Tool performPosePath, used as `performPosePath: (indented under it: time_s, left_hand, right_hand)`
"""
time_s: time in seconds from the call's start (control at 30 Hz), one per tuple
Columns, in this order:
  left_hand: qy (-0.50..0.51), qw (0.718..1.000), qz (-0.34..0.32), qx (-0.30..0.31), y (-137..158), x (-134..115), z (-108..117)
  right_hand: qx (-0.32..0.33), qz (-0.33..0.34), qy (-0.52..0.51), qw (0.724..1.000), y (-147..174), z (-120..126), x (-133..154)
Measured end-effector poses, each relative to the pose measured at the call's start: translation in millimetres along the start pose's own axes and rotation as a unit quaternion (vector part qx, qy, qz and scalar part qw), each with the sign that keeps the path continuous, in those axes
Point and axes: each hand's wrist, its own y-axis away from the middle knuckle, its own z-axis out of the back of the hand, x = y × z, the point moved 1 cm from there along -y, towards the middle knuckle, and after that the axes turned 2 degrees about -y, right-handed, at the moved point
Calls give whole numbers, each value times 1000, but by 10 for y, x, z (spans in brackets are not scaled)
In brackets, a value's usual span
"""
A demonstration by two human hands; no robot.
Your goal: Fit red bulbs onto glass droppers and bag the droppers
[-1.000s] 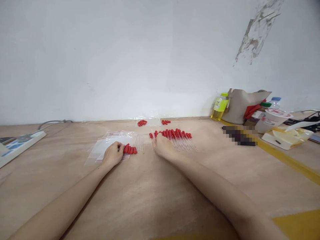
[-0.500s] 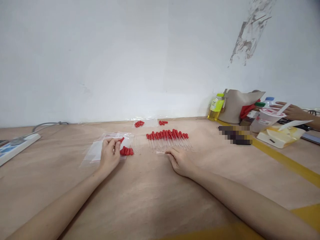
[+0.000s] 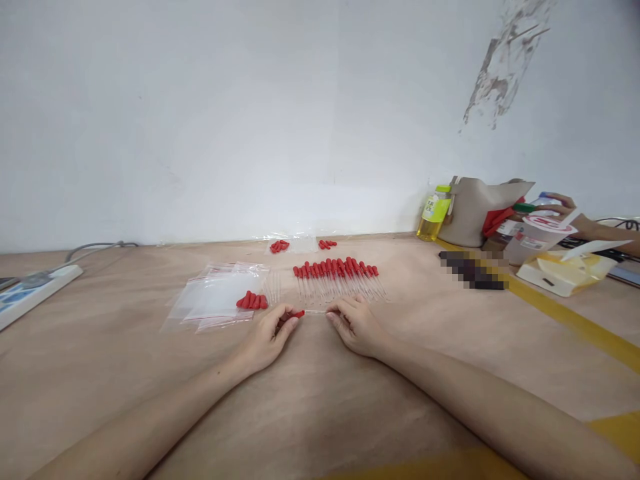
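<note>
Between thumb and fingers, my left hand [image 3: 273, 333] pinches a red rubber bulb [image 3: 299, 314], its open end turned right. A thin glass dropper tube [image 3: 315, 311] lies level in the fingertips of my right hand [image 3: 356, 325], its free end pointing at the bulb. Whether tube and bulb touch is too small to tell. Beyond my hands is a row of droppers with red bulbs [image 3: 335, 268]. Loose red bulbs [image 3: 251, 301] rest on clear zip bags [image 3: 210, 300] to the left, beside several bare glass tubes [image 3: 273, 288].
Small red pieces [image 3: 279, 247] lie on clear plastic by the wall. At right stand a yellow drink bottle [image 3: 433, 213], a grey bag [image 3: 465, 212], a lidded cup [image 3: 537, 237] and a tissue pack [image 3: 565, 270]. Another person's hand [image 3: 563, 203] touches a bottle there. A power strip [image 3: 45, 293] sits left.
My left hand has moved right with the red bulb, from above the zip bags to beside the tube's end. My right hand stays nearly in place. The other person's hand has shifted onto a bottle.
</note>
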Motion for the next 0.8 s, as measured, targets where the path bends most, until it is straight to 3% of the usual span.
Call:
performPosePath:
  time_s: [0.3, 0.5, 0.63, 0.8]
  left_hand:
    - [-14, 999, -29, -18, -5, 7, 0]
    - [2, 997, -59, 57, 11, -75, 39]
    - [5, 994, -70, 81, 22, -108, 41]
    - [-4, 996, -62, 60, 35, -80, 23]
  right_hand:
    - [49, 19, -29, 998, -5, -7, 25]
    - [96, 31, -15, 995, -28, 31, -51]
    - [73, 56, 36, 995, -21, 21, -41]
    - [22, 61, 77, 995, 10, -20, 60]
